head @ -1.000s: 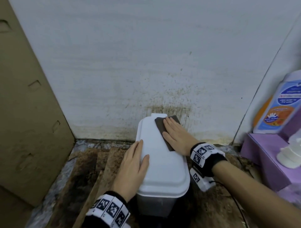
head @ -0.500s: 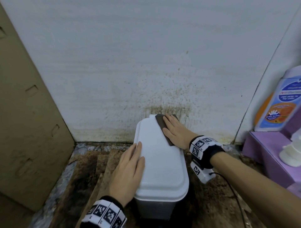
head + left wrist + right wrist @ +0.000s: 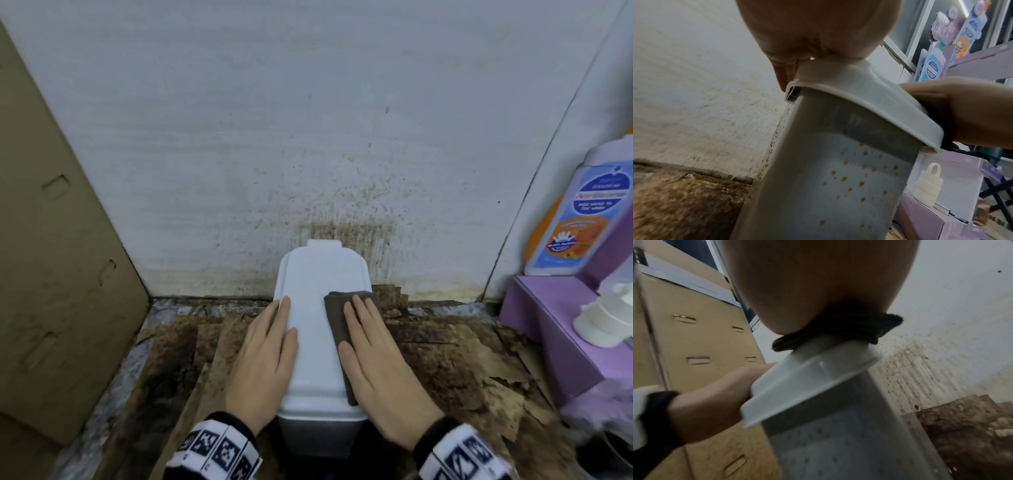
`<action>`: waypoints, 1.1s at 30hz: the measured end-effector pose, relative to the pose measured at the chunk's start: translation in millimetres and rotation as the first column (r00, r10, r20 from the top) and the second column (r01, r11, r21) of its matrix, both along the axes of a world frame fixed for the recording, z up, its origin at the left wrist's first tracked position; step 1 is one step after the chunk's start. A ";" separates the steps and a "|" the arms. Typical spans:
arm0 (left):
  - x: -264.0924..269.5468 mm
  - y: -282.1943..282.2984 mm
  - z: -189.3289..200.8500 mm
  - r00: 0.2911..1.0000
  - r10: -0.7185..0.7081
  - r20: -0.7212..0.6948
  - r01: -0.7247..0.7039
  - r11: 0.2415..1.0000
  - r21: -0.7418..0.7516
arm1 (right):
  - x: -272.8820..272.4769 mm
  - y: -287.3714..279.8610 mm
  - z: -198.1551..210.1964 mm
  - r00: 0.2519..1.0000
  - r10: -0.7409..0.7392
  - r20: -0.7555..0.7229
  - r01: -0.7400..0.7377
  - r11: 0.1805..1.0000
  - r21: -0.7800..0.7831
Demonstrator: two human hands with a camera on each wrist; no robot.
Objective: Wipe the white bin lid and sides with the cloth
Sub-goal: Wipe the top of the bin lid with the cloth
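Note:
A narrow white bin stands against the stained wall, its lid point(image 3: 313, 308) closed. The bin's side point(image 3: 838, 186) carries small yellow spots. My left hand point(image 3: 263, 356) lies flat with straight fingers along the lid's left edge. My right hand point(image 3: 373, 356) presses a folded dark grey cloth point(image 3: 337, 318) flat onto the lid's right half, fingers straight. In the right wrist view the cloth point(image 3: 838, 331) is squeezed between my palm and the lid point(image 3: 807, 381). In the left wrist view my left fingers point(image 3: 785, 71) hang over the lid's edge point(image 3: 859, 91).
A cardboard box point(image 3: 51, 257) leans at the left. Purple boxes point(image 3: 561, 329) with a soap bottle point(image 3: 582, 209) and a white pump top point(image 3: 603, 318) stand at the right. The floor point(image 3: 178, 370) around the bin is dirty and peeling.
My right hand has slid the cloth from the lid's far end toward me along the right half. My left hand stayed on the lid's left edge.

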State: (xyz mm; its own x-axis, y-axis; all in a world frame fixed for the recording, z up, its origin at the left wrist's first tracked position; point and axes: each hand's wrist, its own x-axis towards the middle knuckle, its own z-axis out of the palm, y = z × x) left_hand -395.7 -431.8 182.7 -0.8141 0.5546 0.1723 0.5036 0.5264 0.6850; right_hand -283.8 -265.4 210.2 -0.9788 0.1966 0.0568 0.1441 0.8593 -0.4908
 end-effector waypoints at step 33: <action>2.5 1.8 -0.5 1.000 -0.012 -0.001 0.012 1.000 -0.005 | 13.1 -5.2 -29.9 0.913 -0.402 -0.066 0.219 0.622 -0.752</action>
